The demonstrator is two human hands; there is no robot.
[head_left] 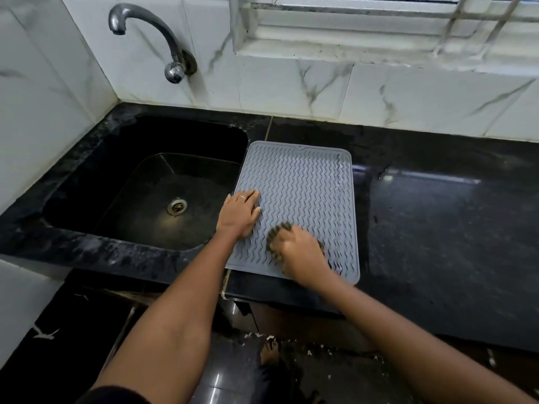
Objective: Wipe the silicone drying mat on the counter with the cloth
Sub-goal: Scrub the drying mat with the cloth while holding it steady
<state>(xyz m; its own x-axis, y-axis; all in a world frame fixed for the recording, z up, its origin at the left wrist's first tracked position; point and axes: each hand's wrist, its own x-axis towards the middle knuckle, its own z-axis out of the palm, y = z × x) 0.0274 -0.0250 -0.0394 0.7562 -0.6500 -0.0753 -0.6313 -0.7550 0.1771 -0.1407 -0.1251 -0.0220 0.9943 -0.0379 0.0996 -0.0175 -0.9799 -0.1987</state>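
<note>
A grey silicone drying mat (303,182) with wavy ridges lies on the black counter (437,223), right beside the sink. My left hand (239,214) rests flat on the mat's left edge, fingers spread, a ring on one finger. My right hand (302,255) is closed around a dark bunched cloth (277,233) and presses it onto the mat's near part. The right hand and cloth are blurred. Most of the cloth is hidden under the hand.
A black sink (151,188) with a metal drain (176,206) lies left of the mat. A curved metal tap (151,33) juts from the marble-tiled wall above it. A window sill (379,51) runs along the back. A bare foot (269,351) shows on the floor below.
</note>
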